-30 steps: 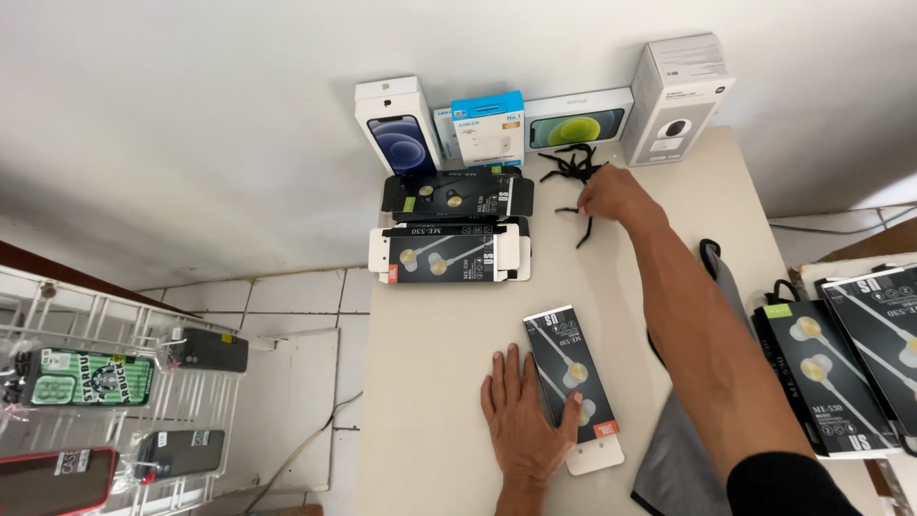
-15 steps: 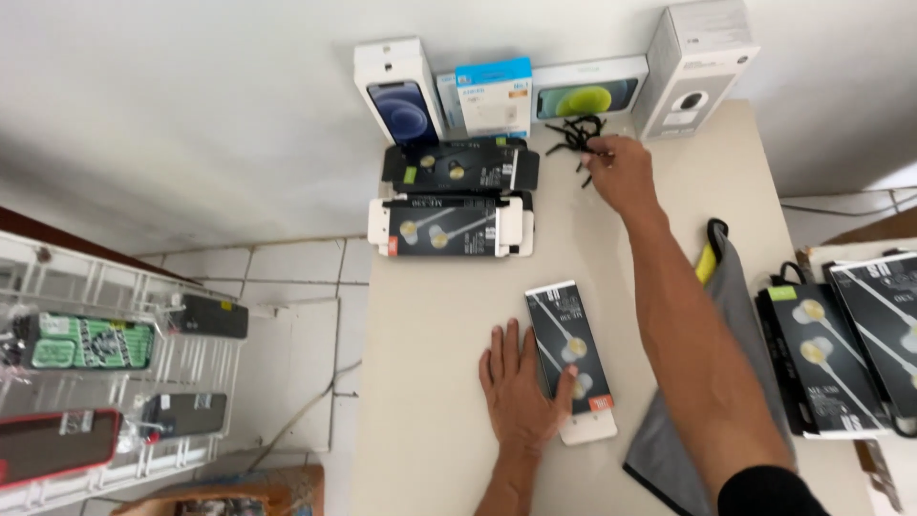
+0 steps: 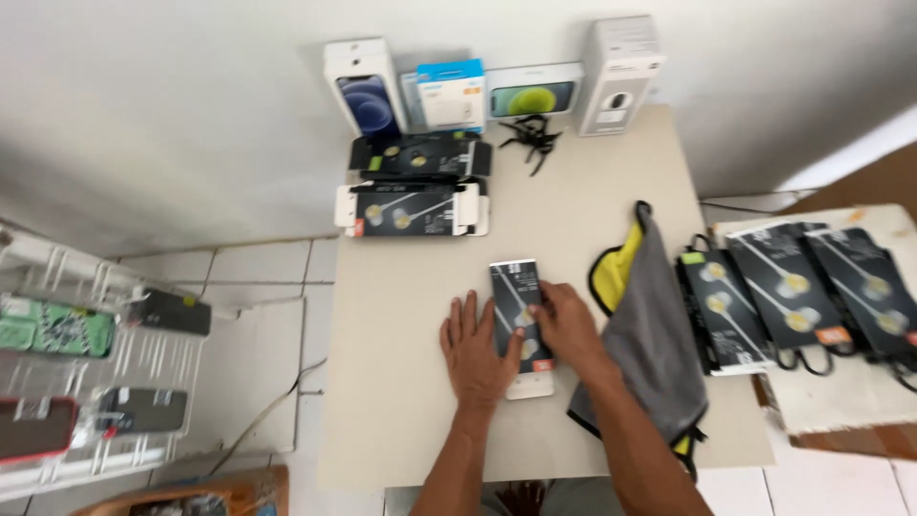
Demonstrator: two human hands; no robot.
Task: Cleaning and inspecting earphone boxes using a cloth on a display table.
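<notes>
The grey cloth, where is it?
In the head view the grey cloth lies on the table, just right of the right hand and left of the black earphone packs.

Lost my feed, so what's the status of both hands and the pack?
Left hand flat on earphone pack. Right hand on its right edge, grip unclear. Grey-yellow cloth close beside.

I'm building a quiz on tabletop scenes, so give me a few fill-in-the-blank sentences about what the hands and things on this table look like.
1. Both hands rest on a flat dark earphone ____ lying on the table.
2. The left hand lies with its palm facing ____.
3. Just right of the right hand lies a grey cloth with a ____ lining.
4. A black tangle of cable ties lies near the ____.

Missing words: package; down; yellow; wall
</notes>
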